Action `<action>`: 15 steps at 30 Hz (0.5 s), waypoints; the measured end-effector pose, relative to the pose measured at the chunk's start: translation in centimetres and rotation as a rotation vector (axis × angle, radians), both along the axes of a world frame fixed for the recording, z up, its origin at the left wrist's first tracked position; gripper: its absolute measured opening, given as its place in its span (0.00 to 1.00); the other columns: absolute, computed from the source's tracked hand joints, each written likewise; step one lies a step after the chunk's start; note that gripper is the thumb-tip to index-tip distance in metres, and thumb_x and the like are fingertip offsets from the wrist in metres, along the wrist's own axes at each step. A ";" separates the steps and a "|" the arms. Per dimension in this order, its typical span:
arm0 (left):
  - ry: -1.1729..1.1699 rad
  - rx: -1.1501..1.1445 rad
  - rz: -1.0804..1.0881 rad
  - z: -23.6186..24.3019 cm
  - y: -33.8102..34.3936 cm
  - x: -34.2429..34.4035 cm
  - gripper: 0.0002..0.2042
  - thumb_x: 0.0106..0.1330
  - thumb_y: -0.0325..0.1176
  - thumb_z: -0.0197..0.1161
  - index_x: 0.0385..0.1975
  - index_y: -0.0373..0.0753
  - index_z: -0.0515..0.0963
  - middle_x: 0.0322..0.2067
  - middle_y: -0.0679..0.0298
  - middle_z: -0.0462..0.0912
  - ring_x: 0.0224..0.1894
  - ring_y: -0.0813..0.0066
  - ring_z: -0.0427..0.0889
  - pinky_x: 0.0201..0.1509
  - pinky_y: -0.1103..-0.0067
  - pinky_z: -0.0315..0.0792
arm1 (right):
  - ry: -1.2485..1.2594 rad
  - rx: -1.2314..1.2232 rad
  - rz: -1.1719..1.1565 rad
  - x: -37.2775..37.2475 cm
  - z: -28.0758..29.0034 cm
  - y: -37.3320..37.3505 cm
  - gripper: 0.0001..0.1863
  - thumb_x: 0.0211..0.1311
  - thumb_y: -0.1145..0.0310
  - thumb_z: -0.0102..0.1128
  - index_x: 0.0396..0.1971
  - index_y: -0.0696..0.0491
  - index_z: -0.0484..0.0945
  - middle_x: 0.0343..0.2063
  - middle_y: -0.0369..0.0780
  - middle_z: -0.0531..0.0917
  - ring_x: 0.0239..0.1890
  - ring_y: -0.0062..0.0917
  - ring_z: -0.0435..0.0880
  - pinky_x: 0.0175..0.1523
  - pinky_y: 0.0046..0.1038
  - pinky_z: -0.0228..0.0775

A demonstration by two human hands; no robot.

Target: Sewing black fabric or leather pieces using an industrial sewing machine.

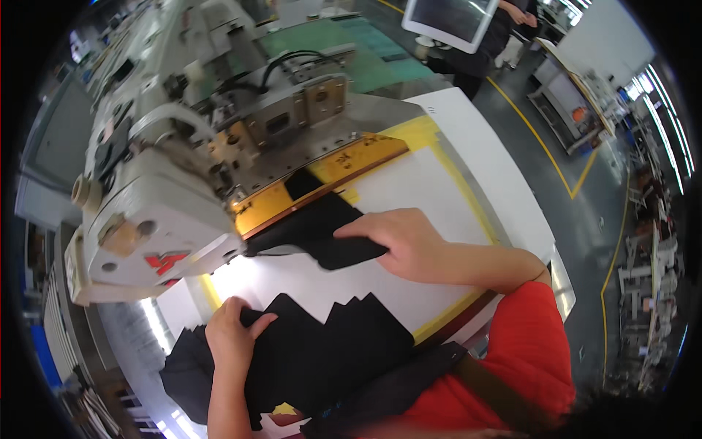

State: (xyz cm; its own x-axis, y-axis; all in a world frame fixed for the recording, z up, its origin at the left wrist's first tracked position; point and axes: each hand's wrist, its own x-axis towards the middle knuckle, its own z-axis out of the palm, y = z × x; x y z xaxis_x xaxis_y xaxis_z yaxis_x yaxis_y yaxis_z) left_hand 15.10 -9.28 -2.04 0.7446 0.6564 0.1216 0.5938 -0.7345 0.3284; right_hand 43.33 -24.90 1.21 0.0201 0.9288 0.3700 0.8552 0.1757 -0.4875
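A large white industrial sewing machine [139,219] has an orange-yellow guide plate [365,154] along its bed. My right hand [395,241] grips the right end of a black fabric piece [322,227] that reaches under that plate's edge. Below it on the left, my left hand [238,329] pinches the upper edge of a pile of black cut pieces [329,351] at the near edge of the white, yellow-taped work surface [417,300].
A green board [380,58] lies behind the machine. At the top, a person [515,22] stands beside a white-framed screen [446,22]. A trolley [563,102] and rows of other machines [636,293] stand across the marked aisle [526,146] to the right.
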 end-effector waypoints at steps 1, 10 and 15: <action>-0.030 -0.016 -0.028 0.1 0.2 -0.1 0.22 0.45 0.44 0.77 0.25 0.36 0.71 0.22 0.58 0.76 0.26 0.55 0.77 0.29 0.68 0.69 | 0.106 0.004 -0.140 1.2 1.0 -1.7 0.17 0.52 0.75 0.61 0.45 0.54 0.79 0.38 0.43 0.84 0.39 0.37 0.83 0.43 0.30 0.75; -0.019 -0.026 -0.031 0.7 0.0 -0.4 0.18 0.53 0.38 0.73 0.26 0.33 0.70 0.23 0.50 0.73 0.28 0.46 0.73 0.32 0.64 0.67 | -0.701 0.360 -1.334 18.9 6.6 -26.5 0.12 0.62 0.70 0.56 0.44 0.50 0.81 0.43 0.43 0.84 0.44 0.39 0.83 0.47 0.31 0.75; 0.073 -0.041 -0.101 -1.2 1.4 -0.6 0.14 0.62 0.36 0.67 0.32 0.33 0.70 0.28 0.49 0.76 0.32 0.49 0.74 0.42 0.66 0.69 | -0.551 0.205 -1.374 17.9 1.0 -36.0 0.19 0.52 0.78 0.58 0.44 0.47 0.81 0.42 0.39 0.84 0.44 0.38 0.82 0.47 0.33 0.75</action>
State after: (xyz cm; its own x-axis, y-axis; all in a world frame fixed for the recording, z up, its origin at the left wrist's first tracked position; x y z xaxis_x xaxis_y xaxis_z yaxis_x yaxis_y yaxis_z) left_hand 14.51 -7.85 -3.22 0.8128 0.5812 0.0395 0.5412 -0.7784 0.3181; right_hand 61.26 -60.88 2.24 0.6304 0.2338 0.7402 0.4693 -0.8744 -0.1235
